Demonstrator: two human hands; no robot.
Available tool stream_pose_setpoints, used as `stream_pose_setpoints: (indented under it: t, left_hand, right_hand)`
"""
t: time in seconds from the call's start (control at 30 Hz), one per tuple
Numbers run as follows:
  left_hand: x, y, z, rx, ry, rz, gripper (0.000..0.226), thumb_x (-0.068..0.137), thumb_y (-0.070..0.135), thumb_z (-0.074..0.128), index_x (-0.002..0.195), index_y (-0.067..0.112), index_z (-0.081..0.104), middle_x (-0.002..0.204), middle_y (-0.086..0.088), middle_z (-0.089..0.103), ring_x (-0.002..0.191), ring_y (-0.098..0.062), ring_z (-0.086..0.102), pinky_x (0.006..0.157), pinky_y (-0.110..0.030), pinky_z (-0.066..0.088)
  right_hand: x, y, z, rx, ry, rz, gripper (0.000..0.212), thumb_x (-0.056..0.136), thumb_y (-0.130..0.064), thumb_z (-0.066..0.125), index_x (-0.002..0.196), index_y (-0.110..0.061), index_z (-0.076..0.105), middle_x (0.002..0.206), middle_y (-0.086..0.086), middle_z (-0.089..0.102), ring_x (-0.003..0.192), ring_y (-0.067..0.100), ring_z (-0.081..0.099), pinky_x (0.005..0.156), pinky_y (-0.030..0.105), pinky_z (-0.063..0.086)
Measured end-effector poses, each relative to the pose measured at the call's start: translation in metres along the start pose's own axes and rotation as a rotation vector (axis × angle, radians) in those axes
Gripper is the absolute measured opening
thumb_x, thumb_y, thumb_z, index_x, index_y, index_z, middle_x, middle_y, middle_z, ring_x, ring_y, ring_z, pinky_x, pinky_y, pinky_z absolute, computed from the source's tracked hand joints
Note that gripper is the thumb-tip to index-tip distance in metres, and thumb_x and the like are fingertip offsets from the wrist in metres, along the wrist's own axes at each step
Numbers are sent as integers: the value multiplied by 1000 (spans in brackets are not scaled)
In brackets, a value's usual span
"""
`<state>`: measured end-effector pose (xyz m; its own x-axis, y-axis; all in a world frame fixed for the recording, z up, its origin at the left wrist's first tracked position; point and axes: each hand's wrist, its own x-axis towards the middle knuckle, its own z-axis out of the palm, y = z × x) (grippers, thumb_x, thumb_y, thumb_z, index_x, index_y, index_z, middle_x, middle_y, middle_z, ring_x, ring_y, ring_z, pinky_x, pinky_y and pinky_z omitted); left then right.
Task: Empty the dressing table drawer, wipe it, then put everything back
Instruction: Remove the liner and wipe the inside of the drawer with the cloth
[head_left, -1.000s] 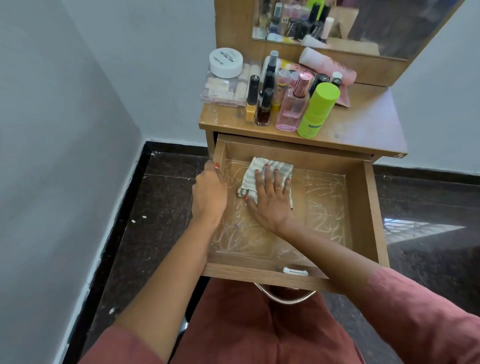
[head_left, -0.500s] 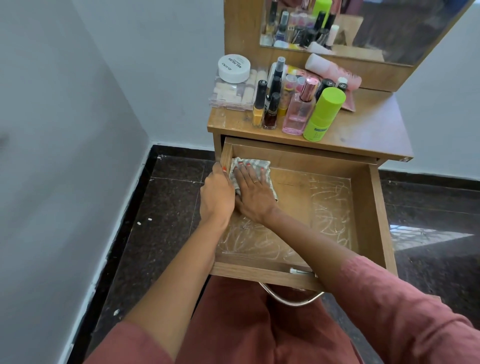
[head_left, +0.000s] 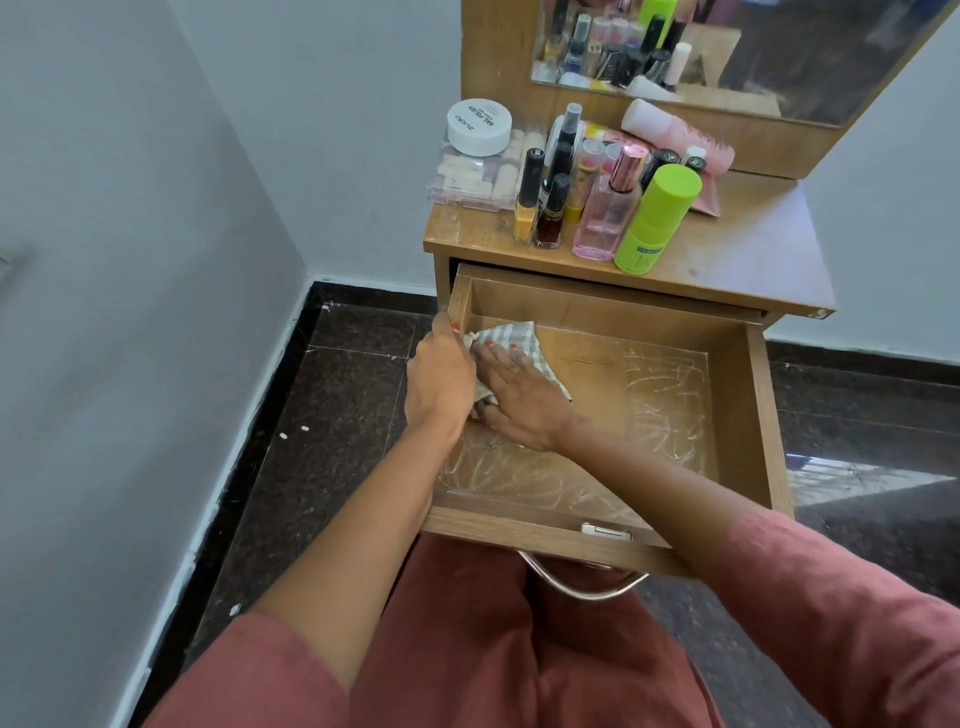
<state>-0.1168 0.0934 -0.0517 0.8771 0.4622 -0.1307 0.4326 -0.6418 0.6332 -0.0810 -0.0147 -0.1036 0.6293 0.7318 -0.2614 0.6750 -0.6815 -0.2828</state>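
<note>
Step 2 of 3: wiping drawer (head_left: 761, 415), back-left corner.
Pressing checked cloth (head_left: 511, 335) onto the floor with right hand (head_left: 519, 402), fingers straight and flat, nothing gripped; bracing with left hand (head_left: 439, 376), fingers curled over the left wall. Pulled out under the tabletop (head_left: 753, 244), emptied, wood, pale scribble marks over much of the floor, heaviest right and front. Next, probably: sweep cloth right and forward over those marks with firm pressure, then reload bottles (head_left: 605, 218) parked on top.
</note>
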Motion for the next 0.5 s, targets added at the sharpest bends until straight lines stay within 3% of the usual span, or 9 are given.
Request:
stream_pose_setpoints:
  t: [0.13, 0.27, 0.5]
  left_hand:
    - [1, -1, 2, -2, 15, 8, 31, 99, 14, 25, 120, 3, 45, 112, -20, 60, 102, -38, 57, 71, -37, 38]
    - [3, -2, 3, 5, 26, 6, 33, 99, 12, 24, 124, 2, 44, 112, -21, 60, 101, -38, 58, 76, -42, 44]
    - [3, -2, 4, 18, 29, 20, 32, 99, 9, 24, 121, 1, 45, 109, -22, 60, 100, -39, 58, 79, -43, 43]
  right_hand:
    - [-25, -3, 9, 7, -65, -193, 88, 70, -52, -1, 146, -9, 8, 155, 11, 1, 142, 15, -10, 112, 27, -14]
    - [-44, -2, 17, -30, -160, -361, 74, 82, -50, 6, 146, -12, 7, 155, 8, -1, 137, 9, -14, 106, 18, -21]
    - [-27, 13, 25, -116, -5, -368, 71, 84, -47, 16, 144, -10, 19, 153, 12, 15, 140, 18, 1, 110, 24, -15]
